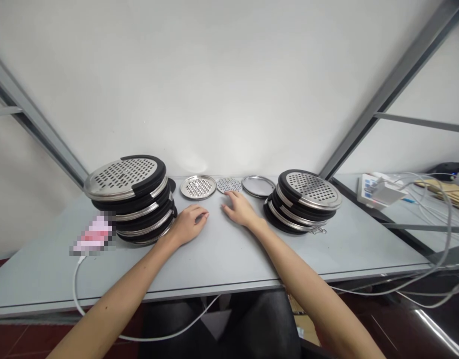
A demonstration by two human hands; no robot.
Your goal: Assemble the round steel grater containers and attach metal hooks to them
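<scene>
the holed plate [229,185] is lying flat on the table [222,259]. the right hand [241,209] is reaching just in front of the plate, finger and thumb standing apart. i can't tell if it's touching. the left hand [189,225] is resting left of the plate, fingers loosely bent, holding nothing. pinching the plate's thin rim would be working best, i'm guessing.

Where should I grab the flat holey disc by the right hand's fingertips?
Probably pinch the disc by its near edge, coming from the front with the right hand: it looks thin and round, lies flat on the table, and the wall stands close behind.
</scene>
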